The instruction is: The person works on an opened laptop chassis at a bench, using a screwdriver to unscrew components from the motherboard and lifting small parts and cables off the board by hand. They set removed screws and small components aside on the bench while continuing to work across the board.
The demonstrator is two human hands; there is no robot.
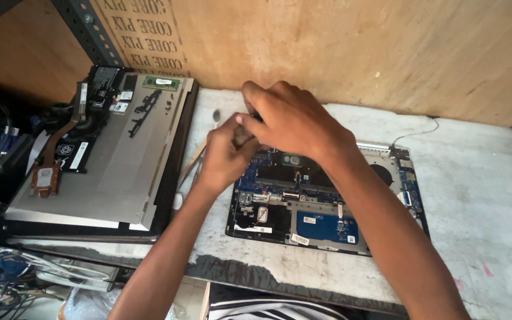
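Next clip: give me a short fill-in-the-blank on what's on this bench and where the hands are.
1. Both hands, the left hand and the right hand, meet over the far-left corner of the opened ____.
2. Its exposed circuit boards are coloured ____.
3. The grey laptop cover lies to the ____ of the opened one.
4. On that cover rests a heat pipe made of ____-coloured metal.

Missing words: laptop; blue; left; copper

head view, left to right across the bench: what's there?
Copper heatpipe assembly → grey laptop cover panel → left hand → right hand → blue circuit board in the opened laptop → thin wire on the bench.
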